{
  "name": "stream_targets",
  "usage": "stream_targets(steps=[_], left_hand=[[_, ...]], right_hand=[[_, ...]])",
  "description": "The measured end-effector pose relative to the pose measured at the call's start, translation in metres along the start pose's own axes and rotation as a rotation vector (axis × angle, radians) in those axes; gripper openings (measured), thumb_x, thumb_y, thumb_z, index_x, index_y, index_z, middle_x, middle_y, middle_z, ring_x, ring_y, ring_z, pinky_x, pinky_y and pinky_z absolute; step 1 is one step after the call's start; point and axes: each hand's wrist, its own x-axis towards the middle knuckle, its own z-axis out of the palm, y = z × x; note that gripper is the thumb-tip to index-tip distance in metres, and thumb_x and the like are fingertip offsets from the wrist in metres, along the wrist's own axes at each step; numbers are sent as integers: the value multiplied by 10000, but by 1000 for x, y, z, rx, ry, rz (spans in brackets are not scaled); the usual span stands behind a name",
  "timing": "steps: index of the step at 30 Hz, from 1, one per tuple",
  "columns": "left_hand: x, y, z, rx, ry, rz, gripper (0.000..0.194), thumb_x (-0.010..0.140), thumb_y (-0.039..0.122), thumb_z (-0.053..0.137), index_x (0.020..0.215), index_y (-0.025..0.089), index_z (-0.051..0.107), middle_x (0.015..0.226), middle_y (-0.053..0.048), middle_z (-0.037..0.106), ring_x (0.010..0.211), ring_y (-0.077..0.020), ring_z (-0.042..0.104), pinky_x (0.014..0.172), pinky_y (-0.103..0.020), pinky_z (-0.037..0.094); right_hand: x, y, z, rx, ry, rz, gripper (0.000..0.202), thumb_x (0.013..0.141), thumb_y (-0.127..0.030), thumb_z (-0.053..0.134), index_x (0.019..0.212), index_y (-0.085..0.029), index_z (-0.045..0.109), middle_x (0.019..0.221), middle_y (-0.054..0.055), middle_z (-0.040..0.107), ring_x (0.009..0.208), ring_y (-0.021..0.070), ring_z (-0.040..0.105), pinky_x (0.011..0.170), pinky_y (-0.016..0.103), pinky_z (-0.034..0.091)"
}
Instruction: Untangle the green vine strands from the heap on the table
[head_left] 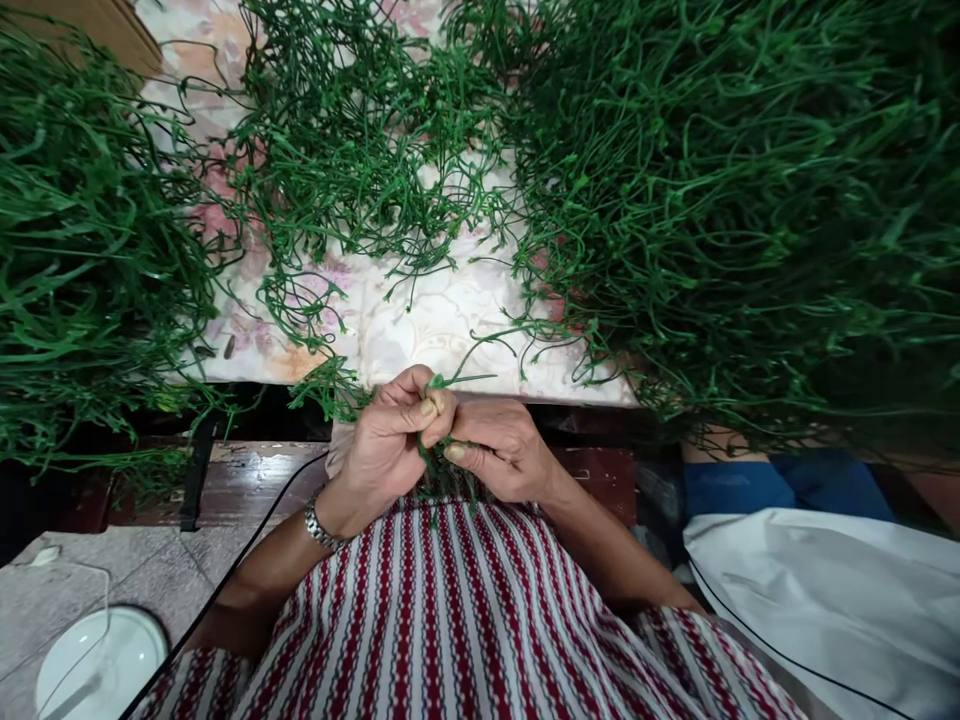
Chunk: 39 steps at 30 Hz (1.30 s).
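Striped lap cloth (465, 620) below, both hands (450, 440) pinch a green stem (450, 382) before a floral sheet (442, 320) heaped with stems (712, 200).

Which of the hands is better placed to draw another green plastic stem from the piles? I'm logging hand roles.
Probably the right hand: the biggest heap of green plastic stems lies on its side, while the left hand pinches the small green stem bundle.

Floral cloth (442, 320) spread over a low surface, pink and cream print. Dark wooden board (255, 480) along its near edge. Grey stone floor (97, 580) at lower left, with a white round lid (101, 665) on it. Light even, dim at the edges.
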Motion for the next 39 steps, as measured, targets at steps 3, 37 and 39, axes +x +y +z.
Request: stream_targets(steps=[3, 37, 39], left_hand=[[2, -2, 1, -30, 10, 12, 168, 606, 191, 744, 667, 156, 591, 410, 53, 447, 396, -57, 325, 453, -206, 227], [3, 8, -1, 57, -71, 222, 115, 697, 187, 664, 675, 173, 552, 439, 54, 435, 426, -65, 343, 507, -233, 295], [3, 7, -2, 98, -46, 231, 103, 704, 174, 660, 705, 173, 557, 485, 47, 488, 439, -66, 376, 507, -229, 303]], right_hand=[[-1, 3, 0, 11, 30, -21, 232, 901, -213, 451, 715, -129, 562, 619, 20, 523, 607, 106, 491, 607, 222, 404], [-5, -7, -18, 59, 632, 138, 199, 875, -322, 506, 758, -184, 589, 858, 62, 566, 803, 166, 543, 732, 332, 450], [-3, -11, -28, 19, 751, 147, 208, 869, -332, 511, 731, -187, 568, 1005, 79, 560, 939, 202, 555, 836, 385, 454]])
